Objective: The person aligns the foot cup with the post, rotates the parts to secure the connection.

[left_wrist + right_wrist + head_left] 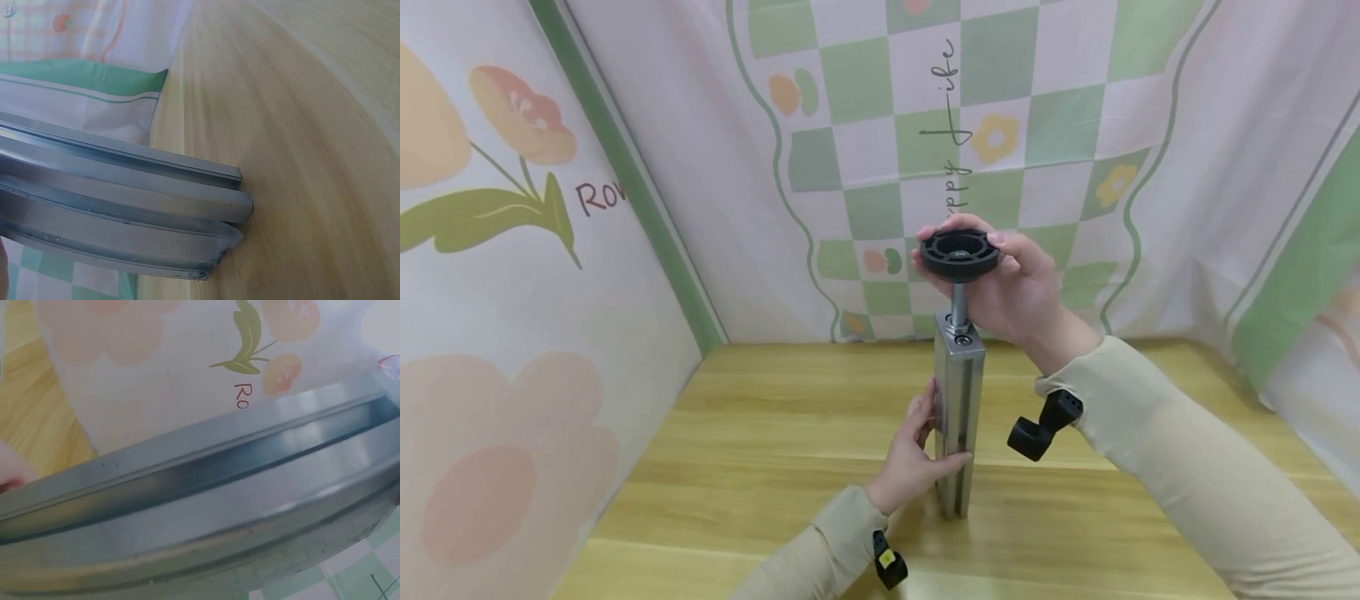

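A slotted aluminium profile stands upright on the wooden table, its lower end also showing in the left wrist view. From its end plate rises a threaded bolt topped by a round black levelling foot. My right hand holds the foot by its rim, thumb on the near right side and fingers behind. Lower down, my left hand grips the profile between thumb and fingers; some fingers are hidden behind it. Grey slotted sides of the profile fill much of the right wrist view.
The wooden table reaches back to a green-and-white checked curtain. A flower-printed curtain borders the left side, and another hanging cloth the right. Black camera mounts sit on both wrists.
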Demonstrator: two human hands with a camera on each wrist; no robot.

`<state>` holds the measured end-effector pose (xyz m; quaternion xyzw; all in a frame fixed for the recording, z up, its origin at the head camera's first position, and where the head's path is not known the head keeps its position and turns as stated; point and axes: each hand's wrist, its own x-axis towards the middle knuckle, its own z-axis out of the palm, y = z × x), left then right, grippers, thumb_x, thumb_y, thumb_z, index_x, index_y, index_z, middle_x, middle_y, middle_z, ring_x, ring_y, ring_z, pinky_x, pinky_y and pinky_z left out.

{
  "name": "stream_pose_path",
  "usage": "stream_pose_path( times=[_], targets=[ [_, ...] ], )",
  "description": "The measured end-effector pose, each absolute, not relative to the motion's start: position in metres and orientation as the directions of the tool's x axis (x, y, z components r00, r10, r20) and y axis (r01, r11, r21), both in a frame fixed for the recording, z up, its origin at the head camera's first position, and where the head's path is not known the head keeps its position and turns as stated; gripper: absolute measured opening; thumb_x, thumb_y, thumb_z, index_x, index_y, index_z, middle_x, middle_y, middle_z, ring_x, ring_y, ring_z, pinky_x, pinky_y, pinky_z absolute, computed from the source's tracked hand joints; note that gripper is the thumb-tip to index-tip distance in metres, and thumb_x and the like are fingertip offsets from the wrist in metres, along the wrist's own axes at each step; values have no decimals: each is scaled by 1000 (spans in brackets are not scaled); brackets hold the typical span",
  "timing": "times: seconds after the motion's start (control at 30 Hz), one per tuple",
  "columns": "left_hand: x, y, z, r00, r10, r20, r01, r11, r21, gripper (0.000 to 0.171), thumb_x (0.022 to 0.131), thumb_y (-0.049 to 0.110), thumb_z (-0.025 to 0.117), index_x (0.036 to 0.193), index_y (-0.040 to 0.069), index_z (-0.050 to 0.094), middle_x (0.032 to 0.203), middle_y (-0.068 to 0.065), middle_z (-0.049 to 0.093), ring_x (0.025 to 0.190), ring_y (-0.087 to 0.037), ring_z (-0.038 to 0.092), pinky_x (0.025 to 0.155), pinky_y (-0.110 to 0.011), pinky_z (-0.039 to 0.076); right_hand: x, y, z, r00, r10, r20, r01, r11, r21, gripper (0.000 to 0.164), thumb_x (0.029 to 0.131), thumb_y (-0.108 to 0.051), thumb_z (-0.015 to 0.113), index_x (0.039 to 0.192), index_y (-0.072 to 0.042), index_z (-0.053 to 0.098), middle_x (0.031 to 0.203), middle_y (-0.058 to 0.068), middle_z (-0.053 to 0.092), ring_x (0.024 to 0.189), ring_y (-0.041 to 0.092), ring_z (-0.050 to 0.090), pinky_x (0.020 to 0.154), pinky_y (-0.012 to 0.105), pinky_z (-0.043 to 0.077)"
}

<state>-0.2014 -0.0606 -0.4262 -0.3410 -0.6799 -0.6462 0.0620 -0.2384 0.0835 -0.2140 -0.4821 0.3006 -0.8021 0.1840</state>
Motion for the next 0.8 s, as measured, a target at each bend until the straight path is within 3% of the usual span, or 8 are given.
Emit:
stream_pose_path(
  times=[0.17, 0.4, 0.5, 0.63, 0.8],
  targets=[
    [-202, -61, -427, -749, 388, 537, 556, -72, 828, 106, 78, -7, 70, 152, 32, 5, 118, -20, 38, 109, -8, 42, 97, -28, 40, -240, 88, -216, -452, -563, 692, -124, -729, -674, 27, 92, -16, 47, 115, -4, 56, 124, 13, 52, 114, 26, 53, 106, 30, 36],
    [-202, -60, -429, -744, 390, 542, 562, -74, 824, 108, 78, -6, 70, 150, 40, 5, 118, -20, 38, 107, -8, 42, 96, -27, 40, -240, 92, -218, -440, -537, 720, -292, -672, -680, 26, 96, -18, 45, 116, -10, 59, 129, 9, 50, 119, 22, 46, 104, 28, 35],
    [-202, -61, -430, -751, 386, 536, 552, -79, 830, 108, 78, -6, 70, 150, 42, 6, 118, -20, 38, 107, -8, 42, 96, -26, 40, -236, 91, -218, -488, -490, 722, -362, -640, -678, 21, 95, -19, 52, 112, -12, 62, 126, 8, 53, 119, 22, 45, 101, 27, 39],
    [-202, -60, -431, -761, 377, 528, 542, -80, 837, 106, 77, -6, 71, 152, 35, 7, 117, -19, 39, 108, -8, 43, 97, -26, 40, -226, 90, -214, -587, -406, 700, -413, -594, -691, 17, 89, -16, 65, 105, -11, 63, 123, 10, 53, 117, 23, 46, 98, 25, 44],
    [-203, -60, -430, -765, 376, 523, 535, -80, 841, 105, 77, -6, 71, 152, 30, 8, 117, -17, 39, 108, -7, 43, 98, -27, 40, -215, 87, -210, -669, -330, 667, -486, -485, -727, 16, 88, -3, 58, 101, -12, 58, 122, 10, 49, 115, 23, 46, 95, 22, 46]
  ],
)
